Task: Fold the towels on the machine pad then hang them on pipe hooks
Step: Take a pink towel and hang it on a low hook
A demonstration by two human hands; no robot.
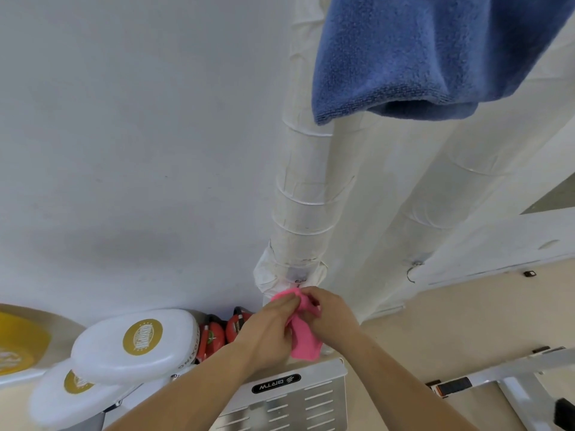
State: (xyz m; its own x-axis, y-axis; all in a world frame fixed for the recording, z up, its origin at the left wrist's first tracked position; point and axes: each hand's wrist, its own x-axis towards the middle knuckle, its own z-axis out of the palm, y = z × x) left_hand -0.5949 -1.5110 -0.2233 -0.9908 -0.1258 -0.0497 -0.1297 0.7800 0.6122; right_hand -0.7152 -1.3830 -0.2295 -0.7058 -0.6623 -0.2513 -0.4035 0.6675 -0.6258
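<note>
Head camera: my left hand (267, 331) and right hand (333, 315) both pinch the top of the pink towel (303, 340), fingers curled on the cloth, just below the wrapped end of the pipe (301, 197). The rest of the towel hangs between my hands, above the metal plate (295, 396). A blue towel (420, 57) hangs at upper right, over the pipe. A wire hook (412, 272) shows right of my hands, white pads (137, 343) lower left

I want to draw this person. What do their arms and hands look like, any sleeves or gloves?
The left hand and right hand are bare: no gloves, rings or watch show. Both forearms are bare too, no sleeves in view.
</note>
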